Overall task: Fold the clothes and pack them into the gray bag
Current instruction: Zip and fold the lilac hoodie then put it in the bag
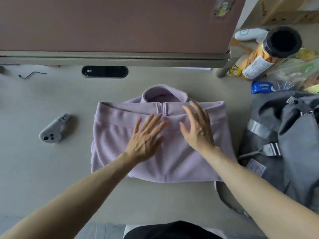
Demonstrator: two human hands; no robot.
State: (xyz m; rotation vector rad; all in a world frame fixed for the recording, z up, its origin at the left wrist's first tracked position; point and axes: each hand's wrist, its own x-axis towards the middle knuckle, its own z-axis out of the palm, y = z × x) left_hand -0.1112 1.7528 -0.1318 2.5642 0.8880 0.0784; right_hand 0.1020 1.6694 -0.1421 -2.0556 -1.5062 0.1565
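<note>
Lying folded, lilac fleece (120, 135) shows its collar.

Pale beige worktop (51, 169), evenly lit. Brown partition panel (112, 23) stands along its far edge. Cardboard boxes (284, 11) beyond, right.

The gray bag (283, 135) at the right edge of the bench (51, 169) is cut off by the picture's right side. The left grip (146, 137) and right grip (198, 128), both smeared, cover the middle of the lilac fleece (120, 135). The print on the snack jar (255, 68) and the blue packet (262, 87) is too small to read.
</note>
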